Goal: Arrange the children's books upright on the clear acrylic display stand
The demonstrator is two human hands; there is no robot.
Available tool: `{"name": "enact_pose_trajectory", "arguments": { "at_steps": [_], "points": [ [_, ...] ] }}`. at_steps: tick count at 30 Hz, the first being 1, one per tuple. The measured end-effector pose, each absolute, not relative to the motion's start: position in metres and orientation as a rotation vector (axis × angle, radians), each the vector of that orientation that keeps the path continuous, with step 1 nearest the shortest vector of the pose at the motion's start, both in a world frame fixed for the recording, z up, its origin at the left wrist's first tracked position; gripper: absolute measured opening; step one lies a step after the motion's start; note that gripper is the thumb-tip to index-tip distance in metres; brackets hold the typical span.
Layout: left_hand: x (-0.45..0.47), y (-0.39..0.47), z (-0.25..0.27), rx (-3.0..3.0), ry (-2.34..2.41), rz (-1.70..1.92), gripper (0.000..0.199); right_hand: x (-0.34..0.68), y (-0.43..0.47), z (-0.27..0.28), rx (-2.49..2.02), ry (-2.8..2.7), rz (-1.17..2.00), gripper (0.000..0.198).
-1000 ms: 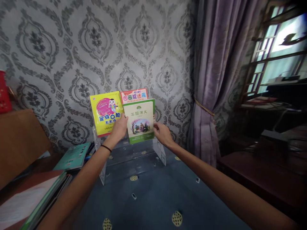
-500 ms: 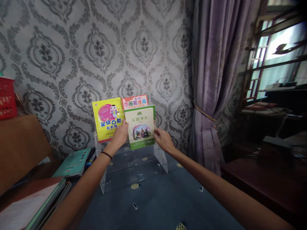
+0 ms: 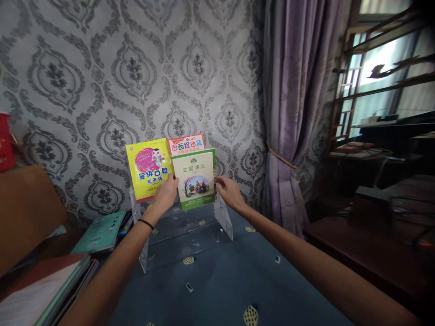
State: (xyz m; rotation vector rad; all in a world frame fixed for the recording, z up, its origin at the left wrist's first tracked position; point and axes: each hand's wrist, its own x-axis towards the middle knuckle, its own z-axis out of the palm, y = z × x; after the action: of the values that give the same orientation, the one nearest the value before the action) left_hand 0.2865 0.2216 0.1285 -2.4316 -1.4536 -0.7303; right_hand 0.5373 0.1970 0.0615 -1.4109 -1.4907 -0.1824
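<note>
Between my two hands is a green-and-cream book with a picture of figures under a tree on its cover. My left hand is closed on its left edge, and my right hand pinches its right edge. Behind it stands a red-and-white book, only its top part showing. A yellow book leans on the left, its lower right corner covered by my left hand. All three are at a clear plastic stand; whether the green-and-cream book rests on it I cannot tell.
The stand is on a dark blue patterned tablecloth. To the left lie a teal book, a stack of papers and books and a cardboard box. A patterned wall is behind; a purple curtain hangs at the right.
The view has shifted slightly, so everything sits a little further left. Both hands keep hold of the green-and-cream book, with my left hand slightly lower on its edge.
</note>
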Motion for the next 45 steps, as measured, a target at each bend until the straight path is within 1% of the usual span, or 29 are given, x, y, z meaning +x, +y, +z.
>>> {"name": "enact_pose_trajectory", "arguments": {
  "at_steps": [4, 6, 9, 12, 16, 23, 28, 32, 39, 45],
  "points": [
    [0.286, 0.222, 0.124, -2.464, -1.471, -0.746, 0.030, 0.549, 0.205, 0.081, -1.334, -1.422, -0.162, 0.043],
    [0.287, 0.224, 0.120, -2.493, -1.479, -0.756, 0.030, 0.554, 0.214, 0.090, -1.309, -1.417, -0.130, 0.045],
    [0.288, 0.226, 0.116, -2.521, -1.503, -0.777, 0.028, 0.557, 0.227, 0.100, -1.273, -1.446, -0.070, 0.044],
    [0.288, 0.228, 0.113, -2.538, -1.488, -0.813, 0.024, 0.556, 0.237, 0.104, -1.236, -1.489, -0.023, 0.039],
    [0.288, 0.229, 0.112, -2.540, -1.476, -0.849, 0.021, 0.555, 0.243, 0.104, -1.220, -1.496, 0.023, 0.032],
    [0.291, 0.229, 0.113, -2.567, -1.519, -0.887, 0.022, 0.555, 0.247, 0.101, -1.190, -1.457, 0.072, 0.031],
    [0.289, 0.229, 0.111, -2.592, -1.491, -0.965, 0.025, 0.552, 0.242, 0.097, -1.117, -1.465, 0.102, 0.037],
    [0.286, 0.229, 0.109, -2.632, -1.455, -0.942, 0.027, 0.551, 0.236, 0.093, -1.057, -1.468, 0.117, 0.045],
    [0.282, 0.234, 0.103, -2.665, -1.396, -0.982, 0.026, 0.543, 0.224, 0.086, -1.001, -1.423, 0.108, 0.045],
    [0.280, 0.234, 0.100, -2.682, -1.371, -1.019, 0.028, 0.533, 0.209, 0.085, -1.010, -1.401, 0.019, 0.050]
  ]
}}
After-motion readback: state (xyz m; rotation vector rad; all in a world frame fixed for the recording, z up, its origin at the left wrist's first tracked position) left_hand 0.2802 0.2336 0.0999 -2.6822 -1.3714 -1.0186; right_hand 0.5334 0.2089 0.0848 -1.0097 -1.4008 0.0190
